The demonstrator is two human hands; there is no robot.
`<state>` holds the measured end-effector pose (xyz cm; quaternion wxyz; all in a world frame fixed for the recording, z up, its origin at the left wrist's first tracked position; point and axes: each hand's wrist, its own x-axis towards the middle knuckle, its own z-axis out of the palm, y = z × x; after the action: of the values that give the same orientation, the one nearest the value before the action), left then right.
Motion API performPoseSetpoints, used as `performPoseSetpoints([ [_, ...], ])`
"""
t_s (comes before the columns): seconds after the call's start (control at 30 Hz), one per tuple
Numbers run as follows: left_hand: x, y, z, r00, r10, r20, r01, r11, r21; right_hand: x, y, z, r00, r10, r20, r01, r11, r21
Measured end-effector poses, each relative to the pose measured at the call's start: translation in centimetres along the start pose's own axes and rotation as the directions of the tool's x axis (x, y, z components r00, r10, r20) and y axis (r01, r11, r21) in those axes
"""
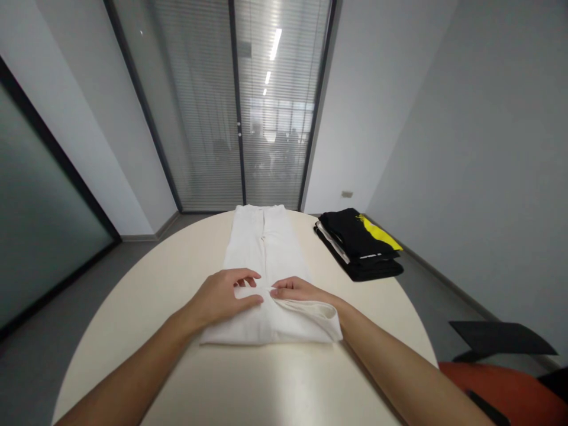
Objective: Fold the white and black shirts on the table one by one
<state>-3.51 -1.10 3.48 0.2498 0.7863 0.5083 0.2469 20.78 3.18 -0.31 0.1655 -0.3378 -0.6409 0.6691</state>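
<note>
A long white garment point(266, 248) lies lengthwise on the table, with a line down its middle; its exact kind is unclear. The end nearest me is folded back over itself, and a loose loop of cloth stands up at the fold's right side. My right hand point(298, 289) pinches the folded edge near the middle line between thumb and fingers. Just left of it, my left hand point(224, 299) rests over the fold with its thumb and fingers apart, the thumb lying against the cloth.
The round cream table point(146, 296) fills the foreground. At its right stands a stack of folded clothes point(350, 234), mostly black with a yellow patch on top. A red chair point(501, 384) with a black armrest is at lower right. Beyond the table is a glass partition point(204, 118) with blinds.
</note>
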Motion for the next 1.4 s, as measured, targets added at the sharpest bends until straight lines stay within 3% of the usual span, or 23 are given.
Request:
performPoseSetpoints([
  [0.07, -0.3, 1.3, 0.8, 0.998, 0.037, -0.05, -0.032, 0.995, 0.096, 0.0, -0.3, 0.0, 1.0, 0.015, 0.009, -0.015, 1.0, 0.024],
  [0.17, -0.5, 2.2, 1.7, 0.995, 0.069, -0.073, -0.062, 0.994, 0.094, -0.4, -0.8, 0.0, 0.999, 0.044, -0.031, -0.043, 0.998, 0.038],
  [0.23, -0.4, 2.1, 2.0, 0.994, 0.067, -0.085, -0.061, 0.995, 0.073, -0.9, -1.2, -0.1, 0.996, 0.079, -0.048, -0.074, 0.992, 0.098],
  [0.37, -0.1, 1.4, 2.3, 0.989, 0.103, -0.108, -0.093, 0.992, 0.086, -2.9, -1.9, -0.7, 0.991, 0.113, 0.074, -0.13, 0.942, 0.309],
  [0.47, 0.1, 0.9, 2.6, 0.99, 0.086, -0.108, -0.078, 0.994, 0.07, -4.6, -2.2, -2.0, 0.993, 0.087, 0.083, -0.109, 0.944, 0.312],
  [0.57, 0.2, 0.7, 2.9, 0.995, 0.039, -0.096, -0.041, 0.999, -0.017, -6.0, -2.5, -3.6, 0.995, 0.019, 0.103, -0.04, 0.977, 0.208],
  [0.63, 0.4, 0.7, 3.0, 0.995, 0.035, -0.089, -0.042, 0.996, -0.073, -6.5, -2.8, -4.3, 0.996, -0.003, 0.091, -0.001, 0.999, 0.05],
  [0.73, 0.7, 0.7, 2.9, 0.994, 0.043, -0.1, -0.052, 0.995, -0.084, -6.7, -3.2, -4.7, 0.999, -0.03, -0.034, 0.024, 0.986, -0.166],
  [0.93, 2.6, 0.4, 1.9, 0.978, 0.108, -0.179, -0.097, 0.993, 0.069, -5.1, -2.4, -4.8, 0.958, -0.13, -0.255, 0.093, 0.984, -0.154],
  [1.07, 3.9, -0.4, 2.5, 0.967, 0.152, -0.203, -0.105, 0.97, 0.221, -3.8, -1.0, -5.2, 0.917, -0.121, -0.38, 0.058, 0.983, -0.173],
  [1.27, 4.3, -1.9, 3.8, 0.981, 0.169, -0.096, -0.127, 0.933, 0.337, -2.3, 0.6, -5.2, 0.856, -0.262, -0.445, -0.005, 0.857, -0.514],
  [1.4, 3.7, -3.5, 2.8, 0.984, 0.094, -0.152, -0.034, 0.934, 0.356, -2.2, 1.2, -5.2, 0.832, -0.33, -0.446, -0.023, 0.782, -0.622],
])
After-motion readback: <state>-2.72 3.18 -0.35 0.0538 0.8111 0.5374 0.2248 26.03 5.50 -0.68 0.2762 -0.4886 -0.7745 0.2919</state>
